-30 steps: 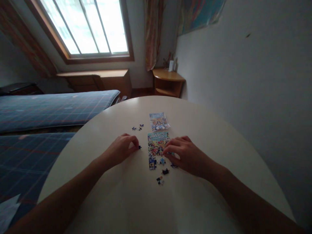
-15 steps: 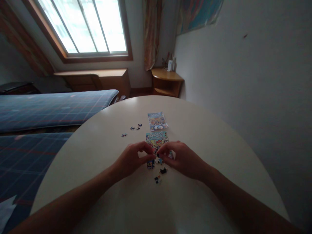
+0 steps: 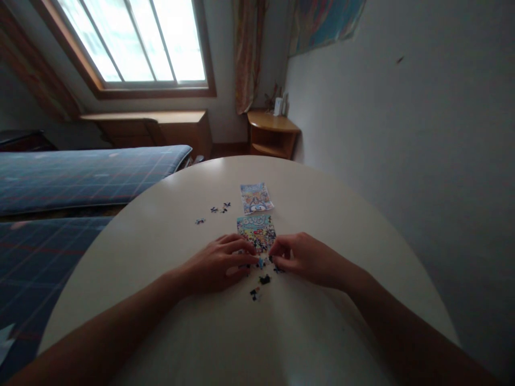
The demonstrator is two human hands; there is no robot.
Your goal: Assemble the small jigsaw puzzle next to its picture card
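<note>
A partly joined jigsaw puzzle with a crowded, colourful picture lies on the white table in front of me. My left hand rests flat at its lower left, fingers stretched out and covering part of that edge. On the other side, my right hand pinches a small dark puzzle piece at the lower right of the puzzle. Between the hands lies a light blue piece. Nearer to me are a black puzzle piece and a black-and-white one.
A printed picture sheet lies just beyond the puzzle. Several loose pieces are scattered to its left. The round white table has a plaid mattress on its left and a wall on its right.
My left hand has gone from a pinch to flattened fingers on the puzzle's lower left. My right hand has drawn slightly away from it, and the two hands are farther apart.
</note>
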